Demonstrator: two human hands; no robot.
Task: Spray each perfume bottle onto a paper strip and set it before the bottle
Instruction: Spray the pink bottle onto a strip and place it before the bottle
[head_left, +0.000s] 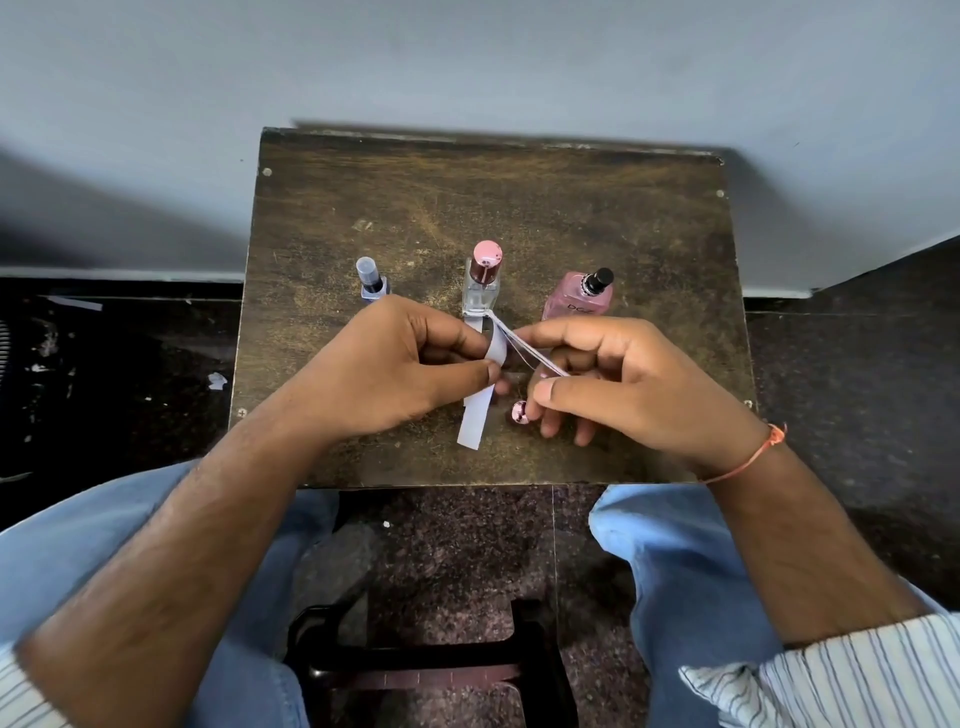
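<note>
— What's on the small dark scuffed wooden table?

— Three perfume bottles in a row across its middle. On the left, a small blue glass bottle with a clear cap. In the centre, a clear square glass bottle with a shiny pink cap. On the right, a pink flat bottle with a bare black spray nozzle.

— And the hands?

— Both are just near of the bottles, close together. The left hand has its fingers curled, thumb and forefinger pinching a white paper strip. That strip runs from in front of the clear bottle down toward the near edge, its near end free beyond the thumb.

— The right hand?

— The right hand pinches a thin bundle of white paper strips between thumb and forefinger. The bundle slants up and left, its far tip close to the clear bottle's base. The other fingers curl underneath.

— Anything else on the table?

— A small round shiny pink cap, just beside the right hand's lower fingertips; whether it touches them I cannot tell.

— And the wrist?

— A thin orange thread bracelet circles the right wrist, with a striped white sleeve pushed up the forearm.
</note>
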